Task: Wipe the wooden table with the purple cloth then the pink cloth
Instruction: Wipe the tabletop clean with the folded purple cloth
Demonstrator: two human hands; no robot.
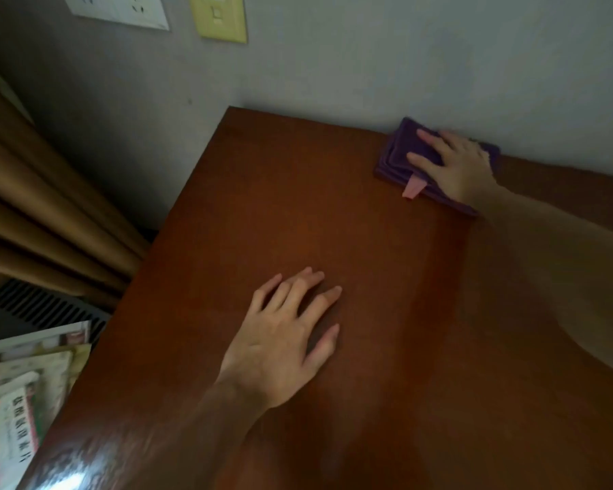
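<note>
Wooden table [333, 224], broad and glossy, pushed against a grey wall [368, 65] at its far edge. Purple cloth [395, 155], folded into a thick pad, lying at the far right of the top, touching or nearly touching the wall. Right hand [457, 164] pressed flat on that pad, fingers spread, palm down, not gripping around it. Left hand [284, 337] open and flat on bare wood near the middle, fingers splayed, holding nothing, probably bracing.

Likely trouble, largest first:
- Missed strip along the wall, since the pad sits hard into that edge and knuckles would hit the wall.
- Folded layers sliding apart under a flat palm with no pinch on them, leaving the pad bunched.
- Pink tab [413, 189] poking from the near edge of the pad: perhaps a label, perhaps the pink cloth tucked inside; cannot tell which. If the second, dragged along too early.
- Unwiped patch under the left hand unless lifted.

Around: brown curtain [50, 206] hanging left of the table, well apart from the cloth. Printed packets [15, 419] stacked below the near left corner, off the top. Socket plate [121, 8] and yellowish switch plate [218, 17] high on the wall. Nothing else resting on the wood in the cloth's way.
</note>
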